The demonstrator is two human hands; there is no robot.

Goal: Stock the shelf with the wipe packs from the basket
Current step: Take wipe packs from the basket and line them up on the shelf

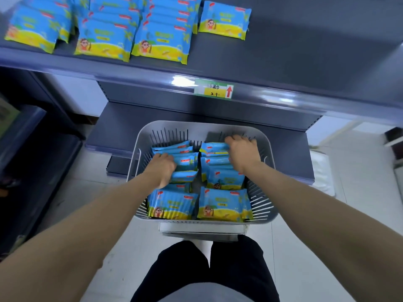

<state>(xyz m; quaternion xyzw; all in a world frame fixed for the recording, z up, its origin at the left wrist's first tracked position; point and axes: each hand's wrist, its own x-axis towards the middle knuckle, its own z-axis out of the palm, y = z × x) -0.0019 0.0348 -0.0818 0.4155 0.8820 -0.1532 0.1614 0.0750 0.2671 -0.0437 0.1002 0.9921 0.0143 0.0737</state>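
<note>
Wipe packs stand on edge in two columns inside the grey slatted basket, filed one behind another, which probably lets several be taken in one grab instead of singly. The left hand is down in the left column, its fingers curled round a pack or two in the middle of that row, so it is grasping wipe packs, though how many I cannot tell. The right hand reaches further away from the person, over the far end of the right column, knuckles up and fingers hooked down behind the rearmost packs; it too looks clenched on them rather than resting flat. Between the hands runs the narrow gap dividing the two columns, and nearer the person than either hand sit the two front packs, face up and untouched. Above and beyond the hands is the shelf, where stocked packs lie in overlapping rows up and to the left of the left hand, with a lone pack starting a new row almost straight above the right hand. To the right of that, the shelf is bare, so the next handful likely belongs there. A price label marks the shelf edge above the basket
</note>
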